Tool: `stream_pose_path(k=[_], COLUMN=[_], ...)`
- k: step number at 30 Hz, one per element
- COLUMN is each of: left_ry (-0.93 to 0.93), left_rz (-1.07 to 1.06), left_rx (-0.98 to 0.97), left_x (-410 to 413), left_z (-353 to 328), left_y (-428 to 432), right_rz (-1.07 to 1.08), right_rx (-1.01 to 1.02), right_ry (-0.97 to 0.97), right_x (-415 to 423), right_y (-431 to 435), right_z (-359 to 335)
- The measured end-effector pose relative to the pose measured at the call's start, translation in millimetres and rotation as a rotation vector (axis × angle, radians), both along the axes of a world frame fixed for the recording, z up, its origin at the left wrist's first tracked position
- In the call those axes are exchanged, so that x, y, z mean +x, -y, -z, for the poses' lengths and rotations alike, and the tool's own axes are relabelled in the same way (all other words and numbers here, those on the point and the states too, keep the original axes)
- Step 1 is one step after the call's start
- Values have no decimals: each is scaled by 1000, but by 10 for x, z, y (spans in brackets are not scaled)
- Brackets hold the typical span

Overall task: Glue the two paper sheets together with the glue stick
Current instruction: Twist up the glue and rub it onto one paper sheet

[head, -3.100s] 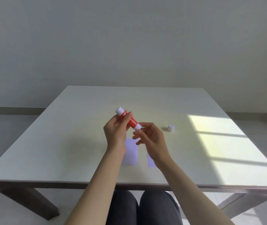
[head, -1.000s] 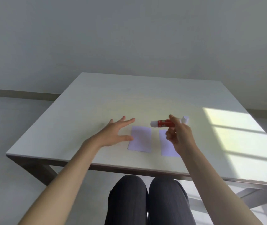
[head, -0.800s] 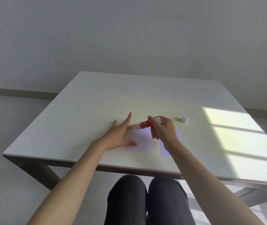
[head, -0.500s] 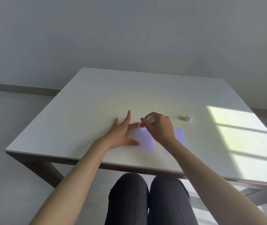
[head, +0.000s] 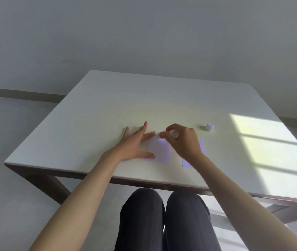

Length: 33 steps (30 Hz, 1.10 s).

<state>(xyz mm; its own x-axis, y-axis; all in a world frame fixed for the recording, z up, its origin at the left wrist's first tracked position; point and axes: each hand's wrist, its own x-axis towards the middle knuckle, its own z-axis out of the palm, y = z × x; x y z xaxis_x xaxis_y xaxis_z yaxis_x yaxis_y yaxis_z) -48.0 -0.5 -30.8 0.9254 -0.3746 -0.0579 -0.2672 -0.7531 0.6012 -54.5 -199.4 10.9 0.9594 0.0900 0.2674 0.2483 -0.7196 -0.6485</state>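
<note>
The left sheet (head: 159,151) is pinned flat by the spread left hand (head: 135,144) at nine o'clock so that the glue stick (head: 169,134), clamped in the right hand (head: 184,142), can be rubbed on.

Plain indoor room, sparse; could be a home or a simple office, I can't tell which. I sit at a pale square counter (head: 108,98) on dark angled legs (head: 53,185), my knees (head: 162,214) in dark trousers under its near edge. Bare grey-white wall (head: 144,33) behind, dark skirting strip (head: 23,95) along its base, pale smooth floor (head: 8,142). Sun patch (head: 270,151) with window-bar shadows falls across the counter's right side, so a window sits off to my right. No machinery, no shelving in view
</note>
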Motion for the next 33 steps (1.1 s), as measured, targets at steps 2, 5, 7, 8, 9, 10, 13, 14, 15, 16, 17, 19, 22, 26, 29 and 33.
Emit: stream_pose_path(k=[2,5,7,8,9,10,13,14,15,16,17,19,22,26,29,33], left_ry=[35,55,38,31,27,25,22,17,11,7,7,21,18,-19,-1,21], left_rz=[13,7,6,5,5,3,3,1,-1,-3,-2,10,8,-63,-33,32], left_rx=[73,105,79,64,53,52,69,62,53,50,55,78,76,51,36,69], left_x=[3,-1,-11,-12,-11,-7,10,17,21,23,23,18,17,26,19,10], left_z=[-14,-20,-23,-23,-25,-26,-11,-1,5,8,11,18,24,38,44,15], left_y=[17,23,21,18,13,9,13,16,18,17,12,-1,-7,-4,-11,-5], right_rz=[-126,-204,-129,-71,-23,-8,-162,-236,-287,-295,-265,-147,-47,-261,-273,-98], right_rx=[-52,-13,35,36,28,16,-20,-17,-6,12,37,71,53,119,160,114], right_ry=[72,26,-18,-31,-36,-35,-21,-35,-51,-63,-70,-76,-51,-117,-130,-56], right_x=[-171,-176,-43,10,38,33,-179,-257,-298,-294,-255,-173,-197,-405,-376,-332], right_y=[-72,-34,55,102,135,150,113,104,112,134,171,236,264,273,366,409], right_z=[63,26,-42,-73,-84,-82,-65,-64,-67,-76,-81,-90,-42,-29,-72,-63])
